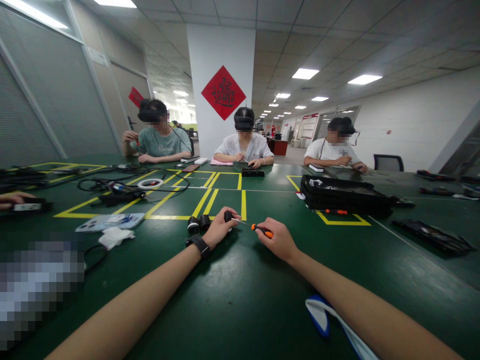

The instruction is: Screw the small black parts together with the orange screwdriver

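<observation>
In the middle of the green table [225,300], my left hand [221,227] is closed round a small black cylindrical part [228,216], much of which the fingers hide. My right hand [278,240] grips the orange-and-black handle of a screwdriver [262,230]. Its thin metal shaft points left, and the tip reaches the black part or lies right beside it; I cannot tell which. Two more black cylindrical parts, one with a pale ring [193,225] and another [204,222], stand just left of my left hand. A dark watch is on my left wrist.
Black trays [341,192] stand at the right, an orange-handled screwdriver [336,212] before them. Farther right lies a black open casing [433,236]. Cables, a white tape roll [150,183], a phone [108,222] and crumpled tissue [115,237] are at the left. Three people sit opposite; another person's hand shows far left.
</observation>
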### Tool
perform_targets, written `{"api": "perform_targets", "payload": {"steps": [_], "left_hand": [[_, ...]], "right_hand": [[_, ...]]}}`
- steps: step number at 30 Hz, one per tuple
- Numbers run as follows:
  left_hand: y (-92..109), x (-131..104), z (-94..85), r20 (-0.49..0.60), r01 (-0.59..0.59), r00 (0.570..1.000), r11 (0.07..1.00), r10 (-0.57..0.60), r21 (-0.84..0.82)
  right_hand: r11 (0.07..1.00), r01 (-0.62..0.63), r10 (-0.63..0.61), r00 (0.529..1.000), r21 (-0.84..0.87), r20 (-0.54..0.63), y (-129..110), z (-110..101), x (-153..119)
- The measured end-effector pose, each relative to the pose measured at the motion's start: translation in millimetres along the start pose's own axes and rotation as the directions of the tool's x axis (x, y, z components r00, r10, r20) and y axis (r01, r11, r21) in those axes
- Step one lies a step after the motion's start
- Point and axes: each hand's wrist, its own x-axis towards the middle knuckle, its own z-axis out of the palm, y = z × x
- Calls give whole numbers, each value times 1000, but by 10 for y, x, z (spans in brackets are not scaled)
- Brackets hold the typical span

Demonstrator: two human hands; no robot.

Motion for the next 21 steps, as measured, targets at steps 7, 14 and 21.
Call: {"api": "perform_targets", "payload": {"steps": [7,14,21], "left_hand": [[33,-5,0,-58,-49,997,986,59,162],[16,12,-1,-106,-82,988,969,109,232],[-24,25,-13,-84,-97,989,970,118,223]], "right_hand": [[999,14,-14,1000,46,4,3,-5,3],[997,-67,65,997,49,50,15,11,4],[1000,-11,10,997,10,75,12,17,14]]}}
